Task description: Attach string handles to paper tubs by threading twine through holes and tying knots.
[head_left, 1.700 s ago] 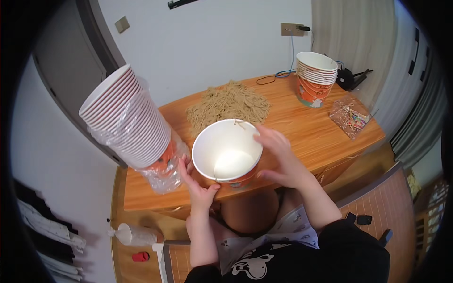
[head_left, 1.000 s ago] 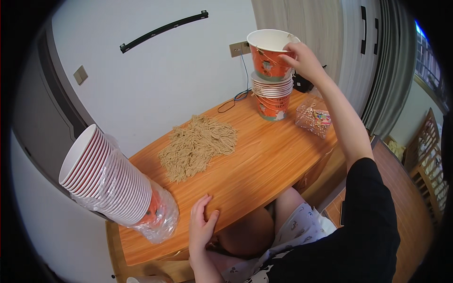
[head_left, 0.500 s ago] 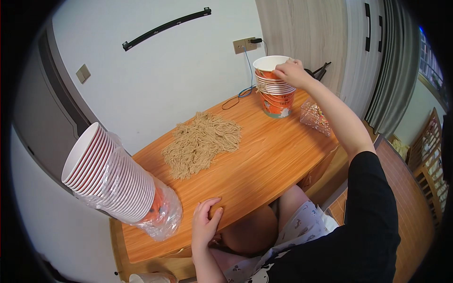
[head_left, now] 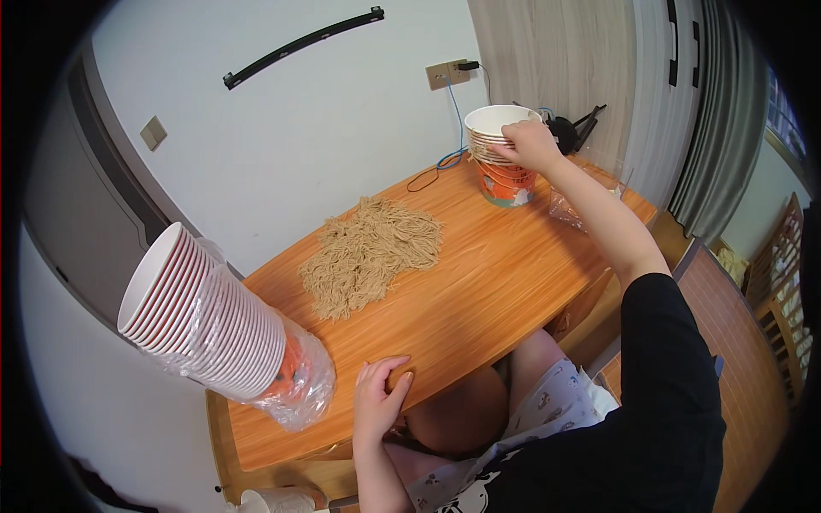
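At the far right of the table, a short nested stack of orange paper buckets [head_left: 508, 178] with white insides stands upright, thin cord handles around it. My right hand [head_left: 530, 145] is closed on the rim of the top bucket, with some fingers hidden behind it. My left hand [head_left: 379, 395] lies at the near table edge, fingers apart and holding nothing. A loose heap of tan cords [head_left: 368, 256] covers the back middle of the table. To the left, a tall nested stack of paper buckets [head_left: 227, 329], white rims showing, stands partly wrapped in clear plastic.
A clear plastic bag [head_left: 568, 209] lies beside the short stack, partly behind my right forearm. A blue cable [head_left: 453, 157] runs from the wall socket [head_left: 445, 74] to the wooden table [head_left: 479, 282]. Below the table's left end is a white container [head_left: 278, 500].
The top bucket has gone down into the short stack, its rim now close to the others. My right hand has stayed at it; my left hand keeps its place on the table.
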`<state>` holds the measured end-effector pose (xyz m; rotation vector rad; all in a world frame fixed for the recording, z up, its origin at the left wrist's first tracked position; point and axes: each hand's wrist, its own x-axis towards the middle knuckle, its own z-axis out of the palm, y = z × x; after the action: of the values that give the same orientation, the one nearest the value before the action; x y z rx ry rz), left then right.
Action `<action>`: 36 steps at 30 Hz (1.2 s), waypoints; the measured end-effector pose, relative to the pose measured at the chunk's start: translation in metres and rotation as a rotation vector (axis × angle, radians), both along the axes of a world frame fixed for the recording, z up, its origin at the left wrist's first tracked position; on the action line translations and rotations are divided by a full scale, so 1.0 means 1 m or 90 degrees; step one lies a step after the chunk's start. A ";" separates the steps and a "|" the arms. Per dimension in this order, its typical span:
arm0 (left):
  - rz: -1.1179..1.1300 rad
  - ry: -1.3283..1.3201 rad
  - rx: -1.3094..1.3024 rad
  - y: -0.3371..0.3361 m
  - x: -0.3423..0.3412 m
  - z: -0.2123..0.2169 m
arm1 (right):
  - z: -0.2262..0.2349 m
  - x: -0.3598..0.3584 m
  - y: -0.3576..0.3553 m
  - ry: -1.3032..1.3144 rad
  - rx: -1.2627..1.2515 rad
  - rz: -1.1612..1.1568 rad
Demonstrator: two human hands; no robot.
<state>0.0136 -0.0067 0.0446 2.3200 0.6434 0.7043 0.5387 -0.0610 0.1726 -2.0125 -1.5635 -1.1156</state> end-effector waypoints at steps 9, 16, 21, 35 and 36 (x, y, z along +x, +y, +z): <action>0.043 -0.005 0.077 0.001 -0.001 -0.005 | 0.003 -0.093 0.050 0.018 0.156 0.034; 0.036 0.019 0.030 0.004 -0.009 -0.009 | 0.103 -0.349 0.116 0.061 0.071 0.745; 0.045 0.016 0.033 0.001 -0.003 -0.007 | 0.172 -0.438 0.152 0.006 -0.189 0.789; 0.023 -0.038 0.031 0.003 -0.006 -0.013 | 0.228 -0.460 0.132 0.086 -0.454 0.599; 0.026 -0.042 0.042 0.002 -0.006 -0.013 | 0.228 -0.462 0.131 0.083 -0.459 0.597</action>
<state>0.0071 -0.0044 0.0314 2.3395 0.6487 0.8289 0.0765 0.0698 0.4002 -1.2604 -2.6241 -0.0487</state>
